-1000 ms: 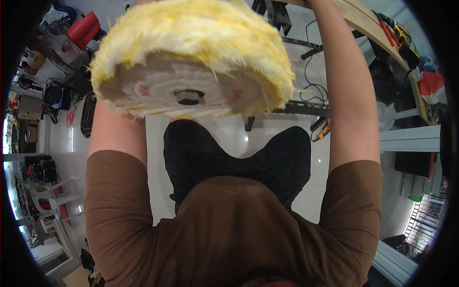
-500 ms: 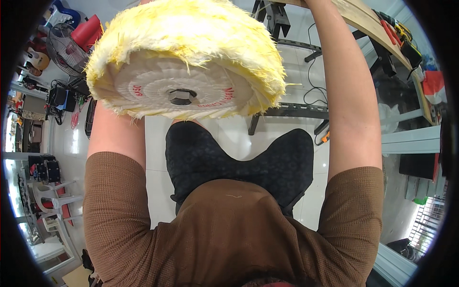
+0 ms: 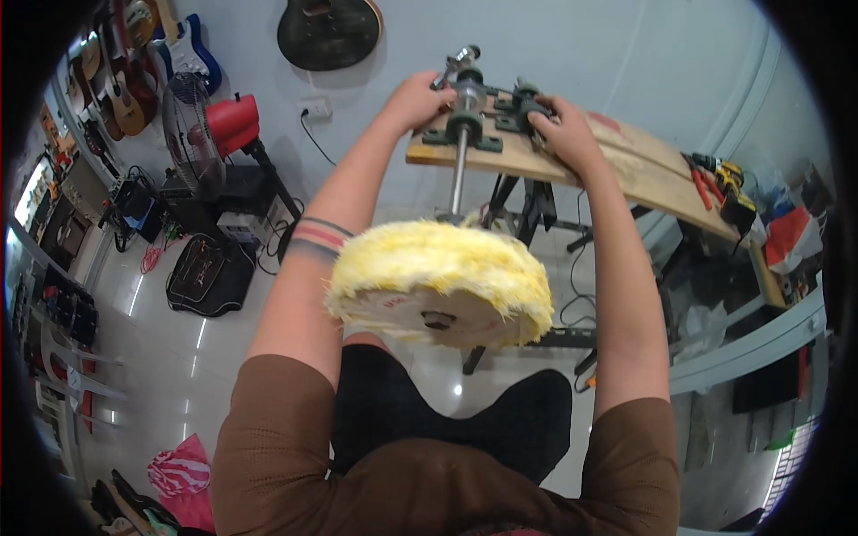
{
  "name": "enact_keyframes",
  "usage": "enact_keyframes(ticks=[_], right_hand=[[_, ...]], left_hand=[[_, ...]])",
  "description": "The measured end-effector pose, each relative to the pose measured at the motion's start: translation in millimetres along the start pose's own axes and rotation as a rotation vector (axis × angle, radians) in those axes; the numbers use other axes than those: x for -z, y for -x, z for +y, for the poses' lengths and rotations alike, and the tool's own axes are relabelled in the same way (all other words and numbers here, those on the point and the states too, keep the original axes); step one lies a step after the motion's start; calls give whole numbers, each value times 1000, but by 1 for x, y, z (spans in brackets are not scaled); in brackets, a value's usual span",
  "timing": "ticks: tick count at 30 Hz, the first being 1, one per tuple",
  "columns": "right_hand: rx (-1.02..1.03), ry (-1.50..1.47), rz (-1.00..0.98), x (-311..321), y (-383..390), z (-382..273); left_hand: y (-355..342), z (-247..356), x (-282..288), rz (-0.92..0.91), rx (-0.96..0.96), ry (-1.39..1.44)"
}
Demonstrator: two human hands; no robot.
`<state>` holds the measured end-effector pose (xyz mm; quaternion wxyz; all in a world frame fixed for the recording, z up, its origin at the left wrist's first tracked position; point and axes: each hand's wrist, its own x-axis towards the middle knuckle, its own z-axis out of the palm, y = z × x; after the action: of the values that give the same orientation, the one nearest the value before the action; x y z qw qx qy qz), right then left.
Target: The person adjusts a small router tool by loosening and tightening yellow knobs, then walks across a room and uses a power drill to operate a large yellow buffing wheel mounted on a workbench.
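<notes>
A thick buffing wheel (image 3: 438, 255) with a shaggy yellow-white rim and a pale stitched face hangs at the near end of a steel shaft (image 3: 460, 170). The shaft runs through dark green bearing blocks (image 3: 463, 125) on a wooden board. At the shaft's far end my left hand (image 3: 418, 103) is closed around a chrome metal tool (image 3: 458, 62), whose exact kind is unclear. My right hand (image 3: 567, 134) has its thumb and fingers closed on another dark green bearing block (image 3: 525, 105) to the right. Part of its grip is hidden.
The wooden board (image 3: 626, 174) rests on black metal trestles, with red-handled pliers (image 3: 706, 189) and a yellow cordless drill (image 3: 728, 183) on its right. A fan (image 3: 192, 134) and black case (image 3: 210, 275) stand to the left. Guitars (image 3: 329, 34) hang on the wall. A cable (image 3: 572, 268) trails below.
The view has tilted up and drawn back, so the buffing wheel looks smaller and lower. Both hands, the shaft and the bearing blocks now show; earlier they were mostly out of frame or hidden.
</notes>
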<state>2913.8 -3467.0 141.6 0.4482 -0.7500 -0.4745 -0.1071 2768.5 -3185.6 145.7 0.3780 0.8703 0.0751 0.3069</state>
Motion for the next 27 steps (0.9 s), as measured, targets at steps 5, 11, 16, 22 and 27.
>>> enact_keyframes(ticks=[5,11,16,22,27], right_hand=[[-22,41,7,8,0,8],[-41,12,-2,4,-1,-1],[-54,-23,-1,8,1,7],[-83,-51,-9,9,2,3],[-72,-51,4,8,2,5]], left_hand=[[-2,14,-6,-14,19,39],[-2,1,-3,8,26,32],[0,9,-8,-20,38,31],[2,18,-6,-10,15,-73],[5,15,-5,-31,56,84]])
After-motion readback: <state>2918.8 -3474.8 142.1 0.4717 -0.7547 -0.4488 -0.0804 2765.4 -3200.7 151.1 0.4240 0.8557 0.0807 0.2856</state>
